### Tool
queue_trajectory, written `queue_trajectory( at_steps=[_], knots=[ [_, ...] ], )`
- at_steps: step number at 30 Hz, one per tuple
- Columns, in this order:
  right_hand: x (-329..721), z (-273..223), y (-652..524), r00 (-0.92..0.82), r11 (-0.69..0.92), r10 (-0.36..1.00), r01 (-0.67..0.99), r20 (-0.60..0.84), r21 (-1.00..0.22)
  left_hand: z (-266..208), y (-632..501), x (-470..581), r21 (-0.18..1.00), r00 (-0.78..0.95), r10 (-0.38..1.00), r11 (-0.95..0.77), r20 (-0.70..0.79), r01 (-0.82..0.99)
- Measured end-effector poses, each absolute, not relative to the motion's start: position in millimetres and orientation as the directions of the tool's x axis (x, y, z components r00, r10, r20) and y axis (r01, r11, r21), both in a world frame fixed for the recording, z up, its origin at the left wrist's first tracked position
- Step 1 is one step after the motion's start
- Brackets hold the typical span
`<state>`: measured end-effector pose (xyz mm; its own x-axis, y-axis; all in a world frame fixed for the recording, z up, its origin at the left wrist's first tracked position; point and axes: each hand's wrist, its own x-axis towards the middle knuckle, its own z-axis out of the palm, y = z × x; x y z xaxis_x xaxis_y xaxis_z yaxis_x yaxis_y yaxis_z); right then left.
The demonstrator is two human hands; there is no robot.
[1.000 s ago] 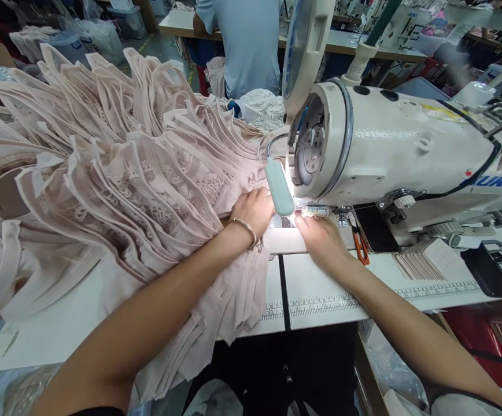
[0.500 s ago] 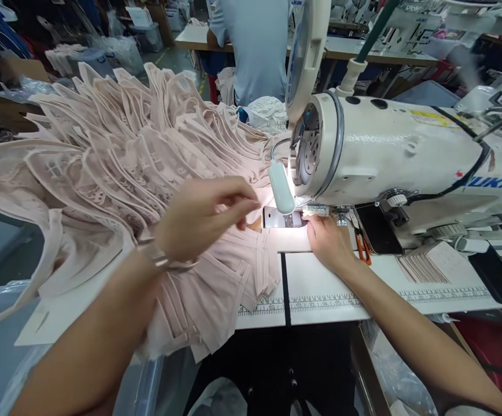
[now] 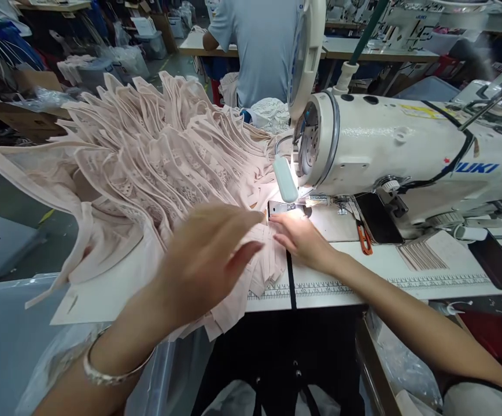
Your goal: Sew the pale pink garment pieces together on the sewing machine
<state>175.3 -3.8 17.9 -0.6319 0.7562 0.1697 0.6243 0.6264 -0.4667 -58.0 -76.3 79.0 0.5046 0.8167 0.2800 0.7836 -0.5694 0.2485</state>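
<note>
A pile of pale pink lace-trimmed garments (image 3: 147,167), apparently bras, spreads over the left of the sewing table. My left hand (image 3: 207,260), blurred by motion, hovers over the pile's near side with thumb and fingers apart; nothing shows in it. A bracelet circles that wrist. My right hand (image 3: 303,237) rests by the metal needle plate (image 3: 280,207), its fingertips at the edge of the pink cloth. Its thumb and fingers are apart, and no grip on the cloth is visible. Above stands the white sewing machine (image 3: 390,144), with a pale green lamp (image 3: 284,179) by its needle.
Orange-handled scissors (image 3: 365,238) and a dark phone-like slab (image 3: 379,218) lie right of the plate. Beyond them is a stack of pink strips (image 3: 422,254). A ruler tape (image 3: 333,288) runs along the table's front. A plastic bin (image 3: 12,323) stands lower left. Ahead sits a person (image 3: 262,52).
My right hand has moved left from under the machine head to the edge of the pink cloth. The left hand has come nearer and lower, thumb spread. The view has shifted slightly.
</note>
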Motion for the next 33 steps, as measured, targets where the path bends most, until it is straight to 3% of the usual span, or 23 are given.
queue_trajectory(
  at_steps=[4,7,10,13,16,18,20,22,24,26,28,30,33],
  knots=[
    [155.7,17.1,-12.9,-0.580,0.528,0.815,0.730,0.015,-0.434,45.5,-59.1,-44.9,-0.020,0.579,0.792,-0.587,0.191,0.809],
    [153.5,20.9,-16.6,-0.576,0.476,0.814,0.738,-0.077,-0.479,31.8,-53.3,-46.5,-0.010,0.600,0.787,-0.605,0.146,0.796],
    [163.2,27.8,-17.5,-0.643,0.495,0.766,0.579,0.011,-0.648,44.5,-58.5,-62.1,0.199,0.631,0.728,-0.683,0.268,0.703],
    [179.7,32.1,-14.6,-0.612,0.398,0.790,0.465,0.037,-0.791,73.2,-68.1,-87.6,0.549,0.579,0.755,-0.638,0.308,0.541],
    [194.8,29.7,-6.2,-0.422,0.205,0.903,0.585,-0.079,-0.785,98.3,-74.8,-107.2,0.746,0.759,0.650,-0.522,0.034,0.414],
    [200.0,25.8,0.8,-0.272,0.096,0.954,0.680,-0.128,-0.727,104.5,-75.0,-104.9,0.818,0.889,0.414,-0.431,-0.198,0.382],
    [200.4,22.6,5.7,-0.202,0.087,0.973,0.766,-0.110,-0.637,99.6,-71.3,-87.3,0.829,0.912,0.293,-0.400,-0.288,0.390],
    [198.4,21.7,5.8,-0.210,0.146,0.976,0.840,-0.065,-0.523,85.0,-64.5,-59.9,0.708,0.849,0.463,-0.509,-0.255,0.490],
    [199.5,24.0,-0.5,-0.251,0.207,0.967,0.881,-0.049,-0.424,65.5,-57.0,-32.9,0.437,0.746,0.661,-0.650,-0.079,0.622],
    [210.3,30.0,-13.0,-0.252,0.224,0.967,0.912,-0.040,-0.342,47.6,-50.9,-14.1,0.131,0.766,0.642,-0.759,-0.005,0.637],
    [234.2,39.6,-29.4,-0.187,0.187,0.982,0.958,0.021,-0.217,37.0,-46.9,-4.9,-0.092,0.770,0.638,-0.768,-0.019,0.634],
    [269.3,51.4,-45.4,-0.080,0.088,0.990,0.994,0.116,-0.063,36.0,-43.4,-1.4,-0.195,0.753,0.653,-0.751,-0.081,0.631],
    [327.2,66.8,-61.1,0.031,-0.094,0.939,0.981,0.341,0.169,44.5,-33.7,1.4,-0.203,0.764,0.634,-0.769,-0.120,0.606]
  ],
)
